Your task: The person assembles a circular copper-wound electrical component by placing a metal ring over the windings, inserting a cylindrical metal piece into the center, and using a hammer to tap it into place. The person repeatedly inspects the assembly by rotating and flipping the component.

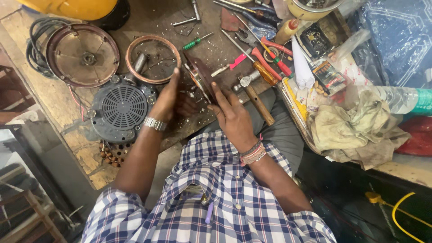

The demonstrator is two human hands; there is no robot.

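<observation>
A round dark metal motor part (201,80) stands on edge on the dirty workbench (148,18), gripped from both sides. My left hand (170,98), with a metal watch on its wrist, cups the part's left face. On the right face lies my right hand (231,114), fingers pressed flat, with coloured bands on the wrist. Just left of my left hand is a grey vented motor housing (119,108). A copper-coloured ring (152,59) with a small metal cylinder inside it sits behind that.
A hammer (256,99) lies right of the part, with screwdrivers (265,63) and pliers behind. A round rusty cover (82,55) and black cable sit far left. Dirty rags (355,128), a plastic bottle (400,99) and small boxes crowd the right. Small brown pieces (112,155) lie near the bench edge.
</observation>
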